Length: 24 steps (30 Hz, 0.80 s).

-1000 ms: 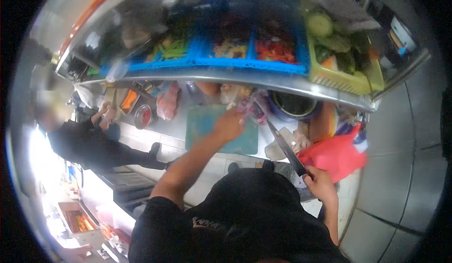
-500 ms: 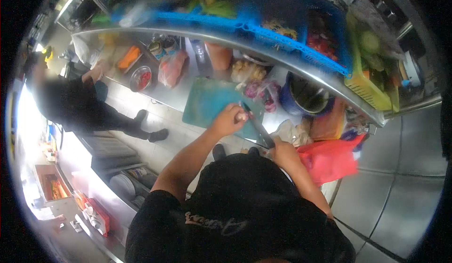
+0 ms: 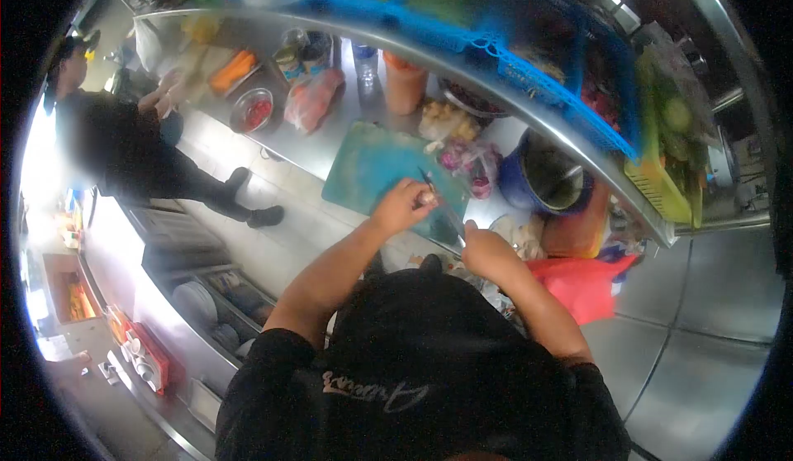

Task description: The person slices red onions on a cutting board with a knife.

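Note:
My left hand is closed around a small pale piece of food above the front part of a teal cutting board. What kind of food it is, I cannot make out. In my right hand is the handle of a knife. Its blade points away from me and lies against or very close to the pale piece. Beyond the board's right corner sit a bag of purple onions and a bag of yellowish pieces.
A dark blue pot stands right of the board, with a red plastic bag nearer me. A steel shelf edge carrying blue baskets overhangs the counter. Far left, another person stands by a metal bowl.
The knife and my right hand have shifted slightly left and up, and the blade sits closer to my left fingers. The whole view has tilted a little. The left hand keeps its hold.

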Motion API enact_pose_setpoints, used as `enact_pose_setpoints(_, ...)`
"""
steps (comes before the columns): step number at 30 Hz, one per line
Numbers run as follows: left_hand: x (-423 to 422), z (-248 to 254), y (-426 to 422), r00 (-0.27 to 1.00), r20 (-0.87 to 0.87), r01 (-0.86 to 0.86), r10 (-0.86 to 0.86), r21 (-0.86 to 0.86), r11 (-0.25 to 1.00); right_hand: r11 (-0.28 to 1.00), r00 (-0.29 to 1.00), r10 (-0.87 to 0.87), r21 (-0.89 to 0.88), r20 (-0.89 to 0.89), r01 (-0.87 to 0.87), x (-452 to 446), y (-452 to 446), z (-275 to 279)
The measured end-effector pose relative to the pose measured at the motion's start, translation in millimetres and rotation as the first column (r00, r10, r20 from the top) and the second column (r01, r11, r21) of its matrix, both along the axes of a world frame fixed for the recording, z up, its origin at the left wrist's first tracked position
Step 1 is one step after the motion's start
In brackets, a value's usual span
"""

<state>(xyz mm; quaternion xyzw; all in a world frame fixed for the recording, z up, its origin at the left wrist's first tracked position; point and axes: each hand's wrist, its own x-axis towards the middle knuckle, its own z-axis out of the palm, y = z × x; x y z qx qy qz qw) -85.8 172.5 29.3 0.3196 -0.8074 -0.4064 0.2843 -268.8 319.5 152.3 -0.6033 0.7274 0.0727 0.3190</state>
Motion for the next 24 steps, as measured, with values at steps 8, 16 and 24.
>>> enact_pose_setpoints(8, -1, -14, -14, 0.998, 0.04, 0.057, -0.057, -0.005, 0.998, 0.997, 0.996, -0.054, -0.054, 0.067, 0.058, -4, -17, -57)
enact_pose_setpoints(16, -4, -9, 6, 0.998, 0.067, -0.004, 0.008, -0.058, 0.998, 0.96, 0.971, -0.184, -0.185, 0.153, 0.211, 22, -19, -87)
enact_pose_setpoints(24, -13, -26, -3, 0.986, 0.13, -0.077, 0.108, -0.224, 0.971, 0.97, 0.966, -0.065, -0.211, 0.249, 0.119, -7, -17, -107)
